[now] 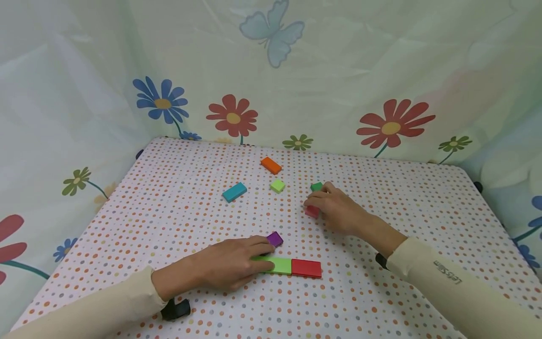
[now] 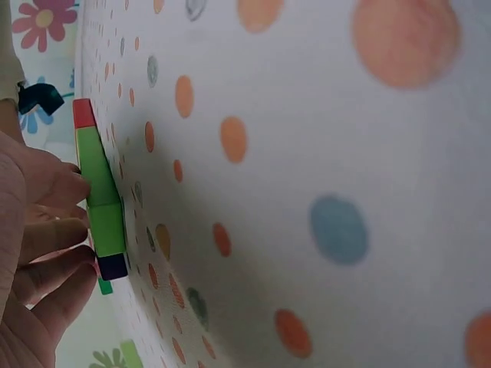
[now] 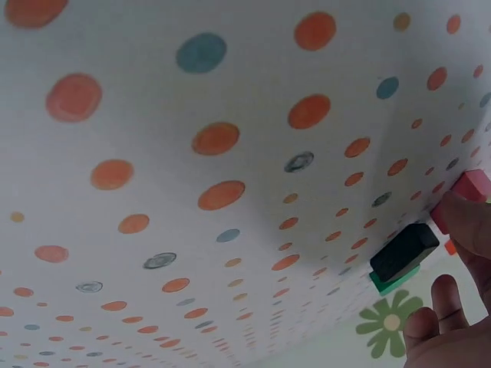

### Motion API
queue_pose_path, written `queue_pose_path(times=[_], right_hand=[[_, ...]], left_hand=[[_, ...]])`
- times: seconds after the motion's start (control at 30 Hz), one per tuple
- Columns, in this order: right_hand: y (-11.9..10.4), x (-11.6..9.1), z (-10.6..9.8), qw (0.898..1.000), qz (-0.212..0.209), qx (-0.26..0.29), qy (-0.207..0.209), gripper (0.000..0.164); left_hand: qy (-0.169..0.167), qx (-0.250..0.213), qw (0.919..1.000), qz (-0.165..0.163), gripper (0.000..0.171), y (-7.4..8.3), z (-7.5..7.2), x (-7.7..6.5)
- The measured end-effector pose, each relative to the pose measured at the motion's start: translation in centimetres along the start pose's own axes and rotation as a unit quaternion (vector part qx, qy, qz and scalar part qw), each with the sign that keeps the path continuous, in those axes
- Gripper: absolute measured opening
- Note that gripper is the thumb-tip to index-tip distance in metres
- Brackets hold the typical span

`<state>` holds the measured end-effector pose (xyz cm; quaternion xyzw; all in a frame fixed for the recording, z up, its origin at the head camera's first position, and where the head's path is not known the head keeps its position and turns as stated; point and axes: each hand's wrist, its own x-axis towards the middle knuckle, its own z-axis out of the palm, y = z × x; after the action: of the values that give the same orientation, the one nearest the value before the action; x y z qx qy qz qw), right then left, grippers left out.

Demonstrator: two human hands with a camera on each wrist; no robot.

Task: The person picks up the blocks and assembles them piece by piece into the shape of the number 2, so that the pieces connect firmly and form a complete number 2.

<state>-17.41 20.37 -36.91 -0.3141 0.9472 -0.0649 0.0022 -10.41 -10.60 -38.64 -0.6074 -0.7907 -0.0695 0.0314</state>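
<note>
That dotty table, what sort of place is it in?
Probably a small play or filming corner: flowery sheets on three sides, a dotted tabletop, and colourful blocks lying on it.

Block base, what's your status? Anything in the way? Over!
Left hand touching long lime block. Right hand touching pink block. Black block and green block close by pink, might get in the way.

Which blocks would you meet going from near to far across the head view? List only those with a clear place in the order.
Red block → purple block → pink block → blue block → orange block.
</note>
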Motion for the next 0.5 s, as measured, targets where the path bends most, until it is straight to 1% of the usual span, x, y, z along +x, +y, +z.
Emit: queue_pose_path(times=[0.13,0.3,0.5], right_hand=[[0.15,0.06,0.25,1.0,-0.009,-0.002,0.01,0.042],[0.3,0.23,0.68,1.0,-0.007,-0.001,0.01,0.04],[0.33,0.38,0.91,1.0,0.001,0.002,0.014,0.036]], left_hand=[[-0.004,-0.003,1.0,-0.003,0.03,-0.01,0.08,-0.08],[-0.01,-0.006,0.9999,-0.006,0.031,-0.03,0.19,-0.12],[-0.003,-0.011,0.9999,-0.007,0.032,-0.11,0.06,-0.12]])
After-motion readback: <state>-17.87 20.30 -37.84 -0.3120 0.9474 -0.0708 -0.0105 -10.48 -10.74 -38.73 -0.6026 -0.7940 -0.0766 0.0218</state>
